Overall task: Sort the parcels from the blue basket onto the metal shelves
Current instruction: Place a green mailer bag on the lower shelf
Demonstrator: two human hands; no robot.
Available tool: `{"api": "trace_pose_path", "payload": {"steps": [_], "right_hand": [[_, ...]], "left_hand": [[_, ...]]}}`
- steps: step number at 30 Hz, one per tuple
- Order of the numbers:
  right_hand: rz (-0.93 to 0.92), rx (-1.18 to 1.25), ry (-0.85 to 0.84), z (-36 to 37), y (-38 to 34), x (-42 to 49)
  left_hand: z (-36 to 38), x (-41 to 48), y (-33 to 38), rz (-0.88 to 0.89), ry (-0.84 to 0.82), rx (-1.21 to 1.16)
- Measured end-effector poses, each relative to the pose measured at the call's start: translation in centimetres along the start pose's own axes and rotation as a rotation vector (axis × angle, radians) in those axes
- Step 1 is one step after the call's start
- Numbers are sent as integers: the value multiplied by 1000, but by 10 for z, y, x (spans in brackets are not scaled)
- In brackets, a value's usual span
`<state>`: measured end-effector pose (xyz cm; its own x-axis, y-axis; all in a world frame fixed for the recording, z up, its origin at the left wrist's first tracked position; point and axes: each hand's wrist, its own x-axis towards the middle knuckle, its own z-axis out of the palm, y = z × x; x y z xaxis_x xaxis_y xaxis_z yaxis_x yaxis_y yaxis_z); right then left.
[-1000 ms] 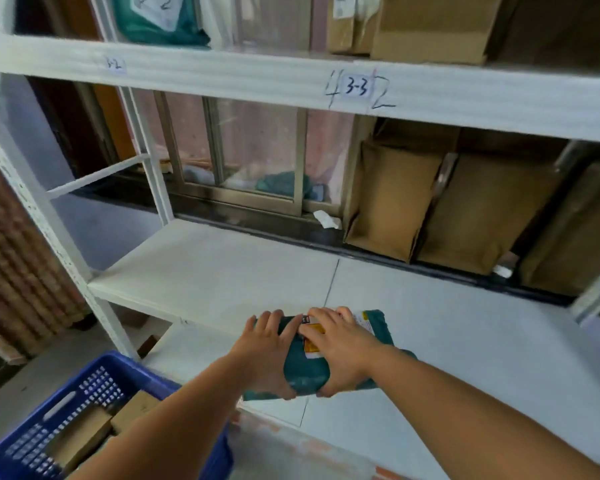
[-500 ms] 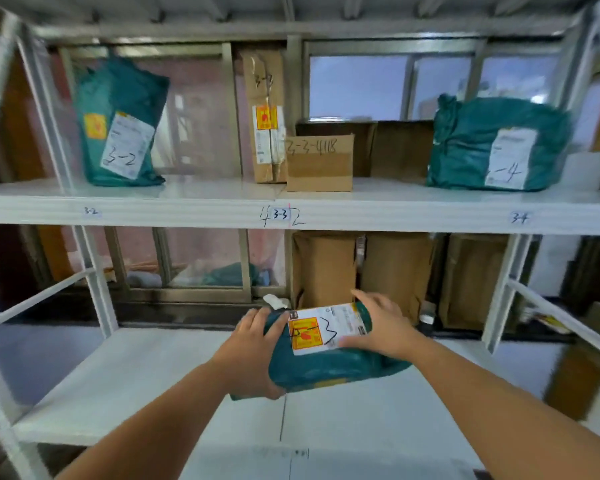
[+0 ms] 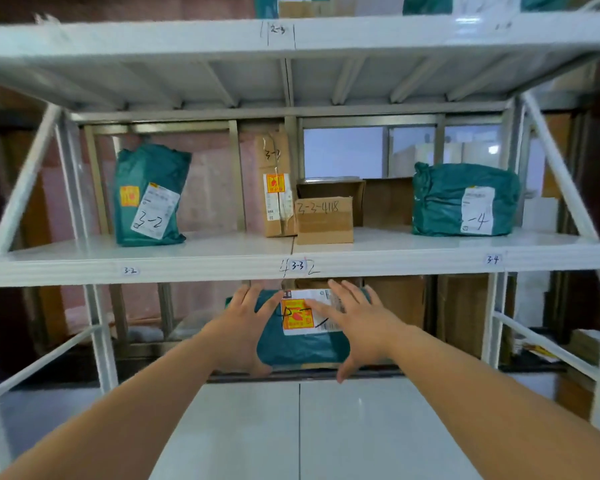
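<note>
A teal plastic parcel with a white label and an orange sticker stands upright between my two hands, just below the front edge of the shelf marked 3-3. Its lower edge is near the back of the white lower shelf; I cannot tell whether it touches. My left hand holds its left side, fingers over the top corner, thumb underneath. On its right side my right hand has fingers spread across the label and its thumb under the bottom edge.
The middle shelf carries a teal bag marked 3-2, a tall carton, a box marked 3-3-4118 and a teal bag above tag 3-4. Brown cartons stand behind the lower shelf. White uprights and braces flank both sides.
My view has tilted up from the blue basket to the shelves. Both hands have carried the teal parcel up and further back, turning its label toward me.
</note>
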<state>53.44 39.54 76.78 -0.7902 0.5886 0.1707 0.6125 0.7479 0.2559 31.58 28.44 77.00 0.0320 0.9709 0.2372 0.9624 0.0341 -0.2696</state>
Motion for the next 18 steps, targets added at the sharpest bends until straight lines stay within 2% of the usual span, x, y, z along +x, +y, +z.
{"api": "trace_pose_path", "payload": {"steps": [10,14,18], "right_hand": [[10,-142,273,-90,16,2],[6,-177,278,-99,15,5],[-8,-155,224,-76,12,1]], "left_hand": [[-92,1,-23,1,213,199],[-104,-2,-27,-32,161,234],[-83,-3,-23,-21,115,253]]}}
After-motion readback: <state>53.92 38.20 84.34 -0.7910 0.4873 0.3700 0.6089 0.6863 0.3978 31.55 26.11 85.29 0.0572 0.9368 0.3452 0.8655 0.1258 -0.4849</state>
